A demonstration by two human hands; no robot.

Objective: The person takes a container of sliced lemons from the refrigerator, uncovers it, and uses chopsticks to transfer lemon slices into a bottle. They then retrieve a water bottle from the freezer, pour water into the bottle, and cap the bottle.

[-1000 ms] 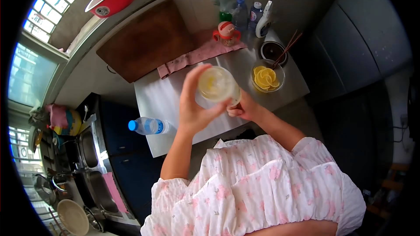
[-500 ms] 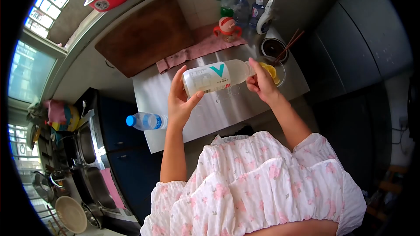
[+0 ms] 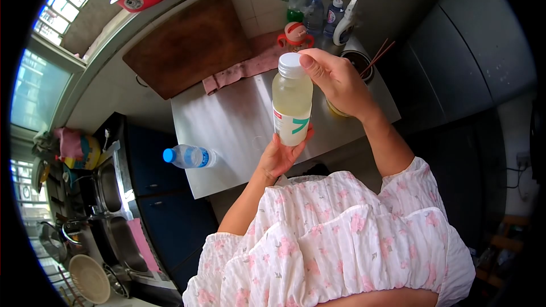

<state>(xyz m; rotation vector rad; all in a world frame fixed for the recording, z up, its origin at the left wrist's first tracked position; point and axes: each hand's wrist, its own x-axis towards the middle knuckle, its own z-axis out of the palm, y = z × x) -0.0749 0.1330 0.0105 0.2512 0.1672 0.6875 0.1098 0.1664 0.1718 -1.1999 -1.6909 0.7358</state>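
A bottle [image 3: 292, 99] of pale cloudy liquid, with a white label and a green mark, stands nearly upright over the steel table. My left hand [image 3: 282, 156] is wrapped round its base from below. At the top, my right hand [image 3: 341, 82] grips the white cap [image 3: 290, 61], thumb against its side and fingers behind it. Below my right wrist shows a yellow edge of the lemon slices [image 3: 336, 110]; their bowl is mostly hidden by the hand. A small water bottle with a blue cap [image 3: 190, 156] lies on the table's left side.
The steel table [image 3: 227, 119] has a pink cloth [image 3: 242, 74] along its back. Behind are a wooden cutting board [image 3: 187, 45], a red-lidded cup [image 3: 295, 35], a spray bottle [image 3: 344, 23] and chopsticks [image 3: 377, 57] in a round container. A sink [image 3: 128, 241] lies at left.
The bottle has swung from lying sideways to upright, cap up. My left hand moved down and right beneath it; my right hand moved up and left with the cap.
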